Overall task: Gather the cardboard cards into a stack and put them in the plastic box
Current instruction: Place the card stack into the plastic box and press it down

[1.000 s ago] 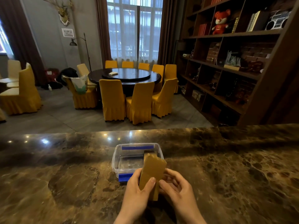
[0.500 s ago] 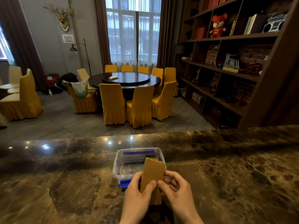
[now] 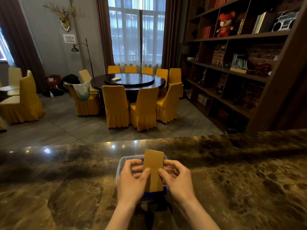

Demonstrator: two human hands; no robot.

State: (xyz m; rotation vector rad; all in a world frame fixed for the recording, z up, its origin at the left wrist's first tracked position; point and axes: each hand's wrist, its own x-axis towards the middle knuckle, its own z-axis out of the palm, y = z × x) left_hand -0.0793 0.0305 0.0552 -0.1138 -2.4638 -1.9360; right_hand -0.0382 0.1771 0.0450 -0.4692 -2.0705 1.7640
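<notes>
A stack of brown cardboard cards (image 3: 153, 166) is held lengthwise over the clear plastic box (image 3: 120, 165), whose ends carry blue strips. My left hand (image 3: 131, 181) grips the stack's left edge, thumb on top. My right hand (image 3: 177, 178) grips the right edge the same way. The stack covers most of the box opening; its far end reaches past the box's far rim. I cannot tell whether the cards touch the box floor. The box stands on the dark marble counter (image 3: 66, 188).
The counter's far edge (image 3: 116, 143) runs just beyond the box. Behind it are a round table with yellow chairs (image 3: 129, 97) and a tall wooden bookshelf (image 3: 240, 63) at the right.
Both hands have carried the stack forward from in front of the box to over its opening. My fingers now spread along the stack's two long edges.
</notes>
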